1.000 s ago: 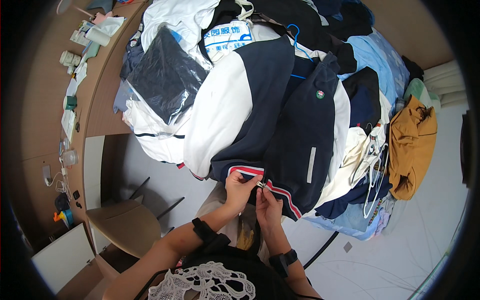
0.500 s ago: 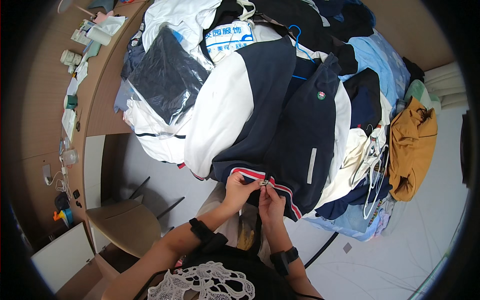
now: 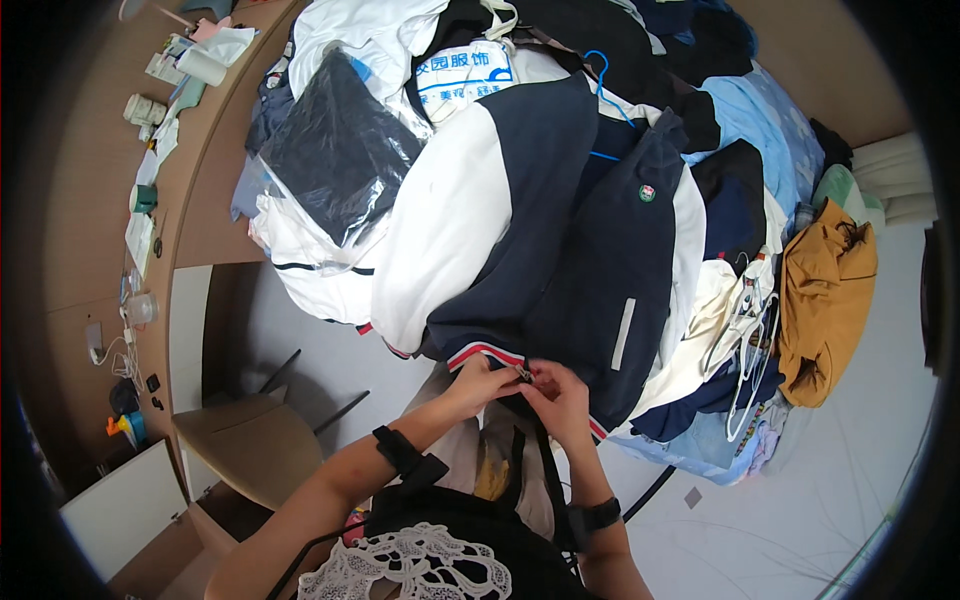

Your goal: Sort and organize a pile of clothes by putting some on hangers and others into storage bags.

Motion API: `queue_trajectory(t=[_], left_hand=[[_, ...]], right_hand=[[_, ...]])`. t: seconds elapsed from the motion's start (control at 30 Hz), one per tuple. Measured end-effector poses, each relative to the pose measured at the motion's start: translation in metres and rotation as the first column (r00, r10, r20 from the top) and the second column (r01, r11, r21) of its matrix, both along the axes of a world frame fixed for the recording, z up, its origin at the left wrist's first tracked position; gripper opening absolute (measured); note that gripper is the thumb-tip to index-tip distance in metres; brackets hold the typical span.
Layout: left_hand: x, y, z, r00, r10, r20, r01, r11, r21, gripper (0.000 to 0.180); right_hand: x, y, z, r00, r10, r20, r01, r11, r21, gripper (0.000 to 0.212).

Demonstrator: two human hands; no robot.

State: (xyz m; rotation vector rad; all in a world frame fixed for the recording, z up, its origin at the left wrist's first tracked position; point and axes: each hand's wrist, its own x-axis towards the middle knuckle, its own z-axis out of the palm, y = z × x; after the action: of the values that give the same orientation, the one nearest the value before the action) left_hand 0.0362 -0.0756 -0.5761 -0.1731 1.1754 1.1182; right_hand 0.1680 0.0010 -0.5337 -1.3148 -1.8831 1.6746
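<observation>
A navy jacket with white sleeves and a red-and-white striped hem lies spread in front of me, a blue hanger at its collar. At the bottom of its front opening, the zipper's metal end shows between my fingertips. My left hand is closed in a pinch on the left side of the zipper at the hem. From the right, my right hand pinches the other side with thumb and fingers, touching the zipper end. The fingers partly hide how the two zipper halves sit.
Piled clothes surround the jacket, with a dark garment in a clear plastic bag on the left. White hangers and a brown garment are at the right. A chair stands lower left, beside a desk holding small items.
My right hand has turned and shifted a little right and up, its fingers now coming at the zipper from the side. My left hand stays at the hem, pinching.
</observation>
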Motion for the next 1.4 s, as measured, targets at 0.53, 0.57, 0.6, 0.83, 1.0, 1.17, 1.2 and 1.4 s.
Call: queue_trajectory(t=[0.53, 0.57, 0.6, 0.83, 1.0, 1.17, 1.2, 1.4], left_hand=[[-0.011, -0.005, 0.005, 0.990, 0.054, 0.133, -0.046, 0.997, -0.063, 0.016], [-0.011, -0.004, 0.006, 0.990, 0.036, 0.139, -0.027, 0.997, -0.070, 0.015], [-0.012, -0.004, 0.006, 0.989, 0.016, 0.144, -0.006, 0.997, -0.075, 0.015], [-0.013, -0.001, 0.007, 0.993, 0.002, 0.120, 0.003, 0.999, -0.042, 0.018], [-0.017, 0.007, 0.011, 0.986, -0.164, 0.017, 0.165, 0.978, -0.125, 0.017], [-0.020, 0.003, -0.004, 0.946, -0.310, -0.099, 0.298, 0.947, -0.116, 0.016], [-0.020, 0.003, -0.005, 0.928, -0.351, -0.123, 0.339, 0.934, -0.110, 0.016], [-0.021, -0.010, 0.003, 0.942, -0.337, -0.010, 0.336, 0.940, -0.059, 0.014]], right_hand=[[0.011, 0.010, -0.035, 0.991, 0.088, -0.098, -0.098, 0.990, -0.101, 0.015], [0.010, 0.010, -0.032, 0.991, 0.090, -0.096, -0.100, 0.990, -0.103, 0.015], [0.009, 0.010, -0.028, 0.991, 0.103, -0.083, -0.110, 0.991, -0.078, 0.016], [0.003, 0.009, -0.023, 0.987, 0.158, -0.041, -0.157, 0.987, 0.014, 0.020], [-0.001, 0.006, -0.023, 0.987, 0.159, 0.009, -0.159, 0.985, 0.072, 0.019], [-0.007, 0.001, -0.022, 0.982, 0.175, 0.076, -0.183, 0.975, 0.124, 0.018], [-0.009, 0.001, -0.021, 0.981, 0.177, 0.080, -0.186, 0.974, 0.131, 0.017], [0.001, 0.010, -0.027, 0.993, 0.116, -0.011, -0.115, 0.965, -0.237, 0.013]])
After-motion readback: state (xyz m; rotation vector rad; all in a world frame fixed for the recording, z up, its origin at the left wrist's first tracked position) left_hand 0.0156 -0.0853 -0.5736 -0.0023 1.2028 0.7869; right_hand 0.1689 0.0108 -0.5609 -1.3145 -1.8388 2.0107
